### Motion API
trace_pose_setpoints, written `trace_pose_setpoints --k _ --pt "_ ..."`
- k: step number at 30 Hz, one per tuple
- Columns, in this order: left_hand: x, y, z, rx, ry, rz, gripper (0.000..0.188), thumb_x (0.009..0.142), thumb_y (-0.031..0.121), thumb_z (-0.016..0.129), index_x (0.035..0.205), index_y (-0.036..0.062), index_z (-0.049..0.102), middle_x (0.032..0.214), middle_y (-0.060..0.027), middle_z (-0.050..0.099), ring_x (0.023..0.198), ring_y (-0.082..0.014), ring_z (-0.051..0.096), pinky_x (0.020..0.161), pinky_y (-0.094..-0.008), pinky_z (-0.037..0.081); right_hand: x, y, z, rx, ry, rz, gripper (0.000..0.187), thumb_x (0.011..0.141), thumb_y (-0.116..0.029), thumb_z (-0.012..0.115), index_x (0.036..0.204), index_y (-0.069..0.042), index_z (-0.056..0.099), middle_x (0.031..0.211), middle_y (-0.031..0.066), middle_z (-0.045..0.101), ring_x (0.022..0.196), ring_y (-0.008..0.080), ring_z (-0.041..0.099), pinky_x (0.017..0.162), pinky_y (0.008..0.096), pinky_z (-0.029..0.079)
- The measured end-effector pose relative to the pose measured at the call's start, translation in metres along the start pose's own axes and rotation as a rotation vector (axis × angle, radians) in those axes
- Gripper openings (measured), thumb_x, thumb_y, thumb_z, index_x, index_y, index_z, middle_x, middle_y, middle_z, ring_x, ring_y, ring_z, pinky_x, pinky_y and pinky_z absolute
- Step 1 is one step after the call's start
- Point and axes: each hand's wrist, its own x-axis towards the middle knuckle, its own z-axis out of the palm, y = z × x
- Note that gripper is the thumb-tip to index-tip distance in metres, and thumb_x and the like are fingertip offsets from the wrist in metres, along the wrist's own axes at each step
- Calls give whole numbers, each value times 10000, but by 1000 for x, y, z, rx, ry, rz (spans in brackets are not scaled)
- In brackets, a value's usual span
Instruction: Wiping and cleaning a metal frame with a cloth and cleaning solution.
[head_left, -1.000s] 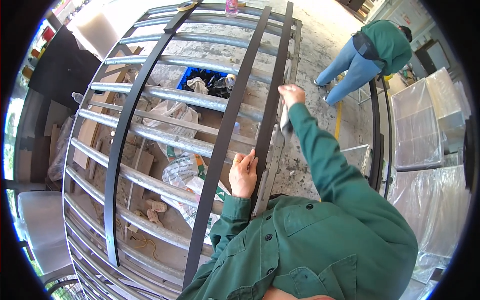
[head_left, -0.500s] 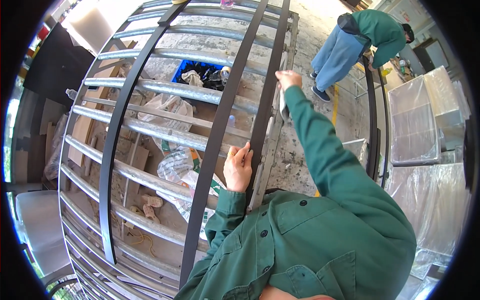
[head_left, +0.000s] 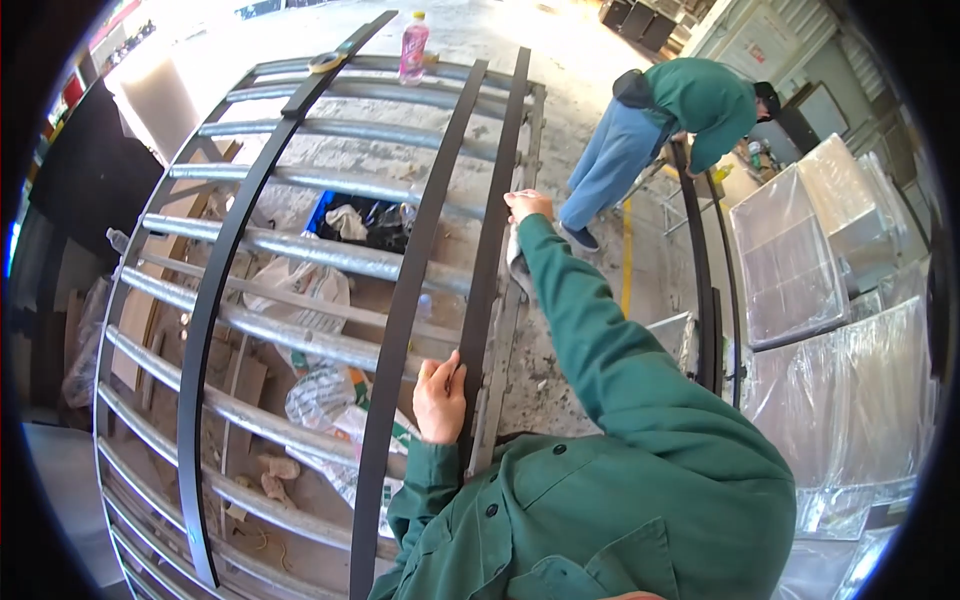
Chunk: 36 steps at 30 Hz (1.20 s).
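Several long dark flat strips lie lengthwise across a rack of round grey metal pipes point(head_left: 320, 252). My left hand point(head_left: 440, 402) is closed, with thumb and fingertips pinching the edge of the rightmost dark strip point(head_left: 490, 240). Farther along that same strip, my outstretched right hand point(head_left: 529, 206) is closed at its right edge. From under the right fist hangs a pale grey cloth point(head_left: 516, 252), partly hidden by the hand and sleeve. Just left of my left hand runs a second dark strip point(head_left: 420, 250); a third strip point(head_left: 222, 270) lies farther left.
At the far end are a pink-labelled bottle point(head_left: 413, 50) and a tape roll point(head_left: 325, 64). Below the pipes sit a blue crate point(head_left: 319, 214) and plastic bags point(head_left: 325, 400). A co-worker point(head_left: 640, 130) bends over more dark strips on the right, near plastic-wrapped boxes point(head_left: 790, 265).
The view has tilted up, bringing the rack's far end and the whole bottle into sight. Both hands stay at about the same places along the strip. The co-worker remains bent over.
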Motion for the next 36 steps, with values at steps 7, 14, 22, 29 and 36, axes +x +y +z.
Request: trace_pose_setpoints --k 7,14,22,29,36 --pt "-4 -4 -4 18 -14 -30 168 789 104 625 946 49 643 741 -104 514 609 -258 527 541 -350 415 -58 27 -7 -129 -72 -51 152 721 -123 702 763 -12 607 620 66 603 409 143 521 354 291 401" --pt "8 6 6 -17 -34 -61 156 787 121 626 933 68 644 758 -94 526 649 -273 545 566 -345 434 -9 -10 -19 -107 -42 -47 199 742 -177 696 762 -2 603 613 65 589 429 147 513 406 303 402" --pt "3 -4 -1 -9 -9 -97 153 784 133 630 926 79 648 746 -83 533 611 -258 544 545 -347 431 -175 28 -54 -231 -390 32 247 717 -218 737 768 -6 622 604 34 588 395 98 490 341 257 384" --pt "6 3 7 -35 -21 -65 160 794 149 619 935 81 652 756 -86 536 657 -274 555 565 -347 433 -97 7 -53 -198 -247 -54 292 697 -261 753 662 -17 595 587 44 578 384 112 483 357 263 375" --pt "5 -1 2 -16 -20 -122 169 789 149 629 940 78 654 740 -86 536 634 -264 552 560 -344 430 -173 17 -91 -393 -680 -31 484 637 -328 800 925 -23 558 754 40 592 586 87 530 502 242 447"
